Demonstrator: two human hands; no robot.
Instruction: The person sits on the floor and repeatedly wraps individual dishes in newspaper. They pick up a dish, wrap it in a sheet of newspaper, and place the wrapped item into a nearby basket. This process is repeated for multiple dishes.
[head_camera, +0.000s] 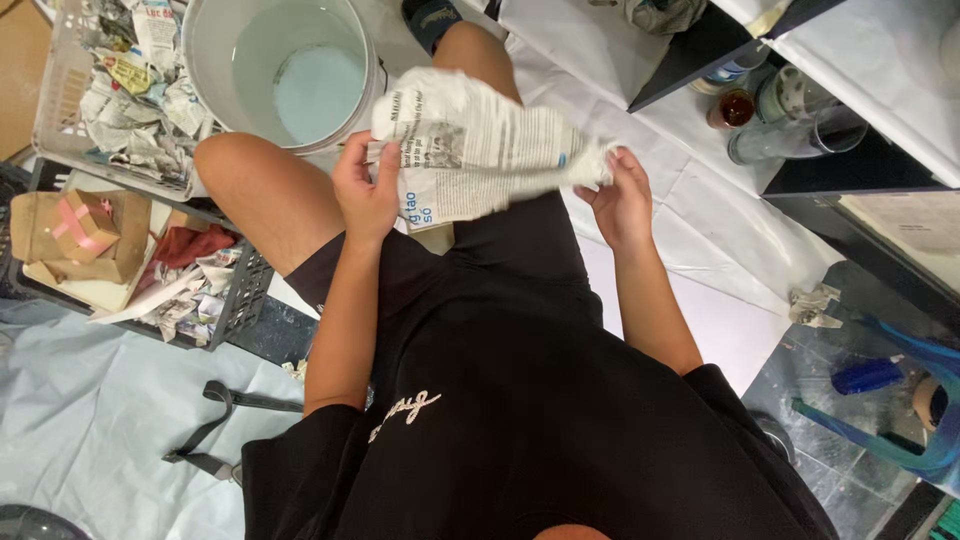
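Crumpled newspaper (480, 145), white with black print and a small photo, stretched crosswise above the lap between left hand (365, 190) and right hand (622, 195). Left end wide and creased, pinched at its edge; right end twisted narrow, gripped in fingertips.

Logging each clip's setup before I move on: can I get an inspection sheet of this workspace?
Surface: pale sheet over the floor, white paper spread on the right.
Job's things: crumpled newspaper sheet stretched between both hands, above the lap.
Clutter: white bucket; basket of torn newspaper; dark crate with a cardboard box; glass jars.
Grippers: left hand and right hand each grip an end of the sheet.
Cables: nothing seen; a dark strap lies on the floor.
Surroundings: dark shelving, blue tools.
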